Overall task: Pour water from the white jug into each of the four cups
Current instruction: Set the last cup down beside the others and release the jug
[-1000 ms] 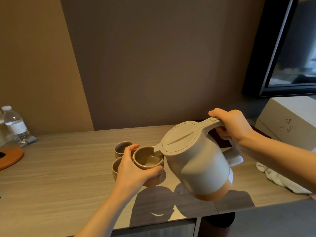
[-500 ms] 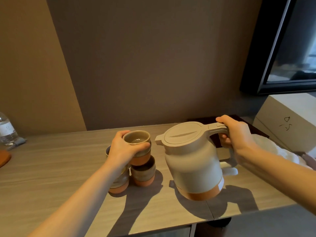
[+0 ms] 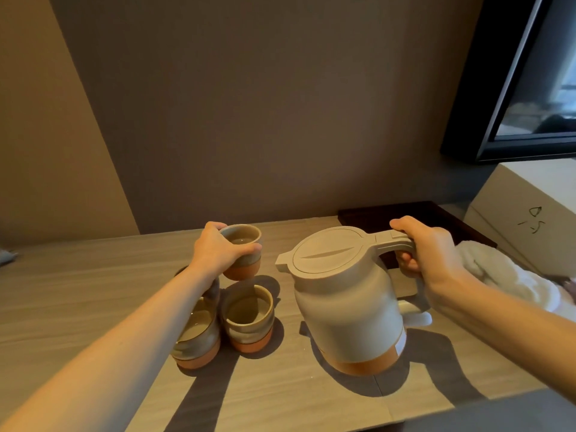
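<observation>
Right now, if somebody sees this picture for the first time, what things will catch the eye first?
Most striking is the white jug, standing upright on the wooden table right of centre, its handle gripped by the right hand. Next is the left hand, which holds one cup above the table. Below it, two more cups stand side by side.
</observation>
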Action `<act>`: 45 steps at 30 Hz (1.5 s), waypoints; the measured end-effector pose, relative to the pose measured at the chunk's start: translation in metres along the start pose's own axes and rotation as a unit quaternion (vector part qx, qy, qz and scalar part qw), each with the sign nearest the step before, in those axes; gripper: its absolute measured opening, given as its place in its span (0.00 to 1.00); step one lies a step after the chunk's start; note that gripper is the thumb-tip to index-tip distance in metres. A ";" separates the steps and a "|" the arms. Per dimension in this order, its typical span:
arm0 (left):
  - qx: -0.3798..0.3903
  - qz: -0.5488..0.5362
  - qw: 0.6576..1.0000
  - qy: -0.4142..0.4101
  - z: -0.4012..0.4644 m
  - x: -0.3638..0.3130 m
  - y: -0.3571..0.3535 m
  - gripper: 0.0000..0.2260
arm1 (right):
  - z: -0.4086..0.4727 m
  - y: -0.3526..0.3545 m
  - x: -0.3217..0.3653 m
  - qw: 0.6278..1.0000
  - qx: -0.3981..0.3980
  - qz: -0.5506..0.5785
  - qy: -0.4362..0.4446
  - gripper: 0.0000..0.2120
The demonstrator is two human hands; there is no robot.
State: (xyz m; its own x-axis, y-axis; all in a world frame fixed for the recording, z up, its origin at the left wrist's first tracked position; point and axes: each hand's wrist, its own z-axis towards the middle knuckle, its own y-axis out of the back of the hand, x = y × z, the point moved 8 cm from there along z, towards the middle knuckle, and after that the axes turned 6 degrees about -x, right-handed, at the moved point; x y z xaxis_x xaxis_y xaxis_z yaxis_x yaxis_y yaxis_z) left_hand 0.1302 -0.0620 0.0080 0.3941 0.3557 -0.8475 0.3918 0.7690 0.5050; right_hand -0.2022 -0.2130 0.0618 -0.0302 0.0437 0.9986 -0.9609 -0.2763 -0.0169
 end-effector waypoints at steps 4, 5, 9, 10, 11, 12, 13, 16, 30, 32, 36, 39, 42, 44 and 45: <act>0.025 0.086 0.996 -0.017 0.006 0.011 -0.018 0.38 | 0.004 -0.006 -0.005 1.000 0.001 -0.004 0.001 0.17; 0.027 0.104 0.994 -0.017 0.006 0.015 -0.021 0.39 | 0.004 -0.007 -0.007 1.000 0.001 -0.007 0.001 0.17; 0.044 0.153 0.987 -0.038 0.008 0.020 -0.033 0.39 | 0.007 -0.010 -0.014 1.000 0.005 -0.013 -0.009 0.16; 0.052 0.165 0.984 -0.045 0.008 0.020 -0.035 0.40 | 0.007 -0.010 -0.016 1.000 0.006 -0.014 -0.011 0.16; 0.061 0.178 0.981 -0.055 0.008 0.019 -0.037 0.40 | 0.007 -0.010 -0.016 1.000 0.007 -0.013 -0.011 0.16; 0.073 0.191 0.977 -0.065 0.006 0.019 -0.040 0.42 | 0.007 -0.010 -0.017 1.000 0.008 -0.011 -0.011 0.16; 0.084 0.202 0.973 -0.071 0.005 0.019 -0.042 0.43 | 0.007 -0.010 -0.017 1.000 0.009 -0.009 -0.011 0.16; 0.099 0.219 0.968 -0.070 0.003 0.020 -0.044 0.48 | 0.007 -0.009 -0.018 1.000 0.014 -0.007 -0.010 0.16; 0.173 0.166 0.971 -0.021 -0.001 0.003 -0.026 0.36 | 0.005 0.004 -0.023 1.000 -0.007 0.004 -0.026 0.15; 0.134 0.099 0.986 -0.027 -0.014 -0.010 -0.017 0.32 | 0.005 0.005 -0.022 0.999 -0.006 0.014 -0.030 0.15; 0.089 -0.065 0.994 0.004 -0.063 -0.025 -0.012 0.22 | 0.004 0.009 -0.019 0.999 -0.007 0.043 -0.033 0.14; 0.076 -0.133 0.987 0.057 -0.104 -0.026 -0.021 0.19 | 0.005 0.011 -0.017 0.997 -0.013 0.066 -0.026 0.14; 0.113 -0.164 0.977 0.074 -0.137 -0.030 -0.042 0.28 | 0.005 0.011 -0.015 0.997 -0.014 0.073 -0.017 0.16; 0.150 -0.177 0.971 0.065 -0.153 -0.035 -0.057 0.42 | 0.004 0.011 -0.013 0.997 -0.017 0.073 -0.012 0.16; 0.163 -0.178 0.969 0.058 -0.158 -0.036 -0.063 0.47 | 0.004 0.011 -0.013 0.997 -0.019 0.070 -0.009 0.16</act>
State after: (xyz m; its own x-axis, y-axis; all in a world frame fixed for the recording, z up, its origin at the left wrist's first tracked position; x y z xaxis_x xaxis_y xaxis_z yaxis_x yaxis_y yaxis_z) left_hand -0.0407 -0.0394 -0.0191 0.0974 0.1711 -0.9804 0.7354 0.6514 0.1867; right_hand -0.2110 -0.2203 0.0491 -0.1598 -0.0109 0.9871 -0.9576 -0.2413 -0.1576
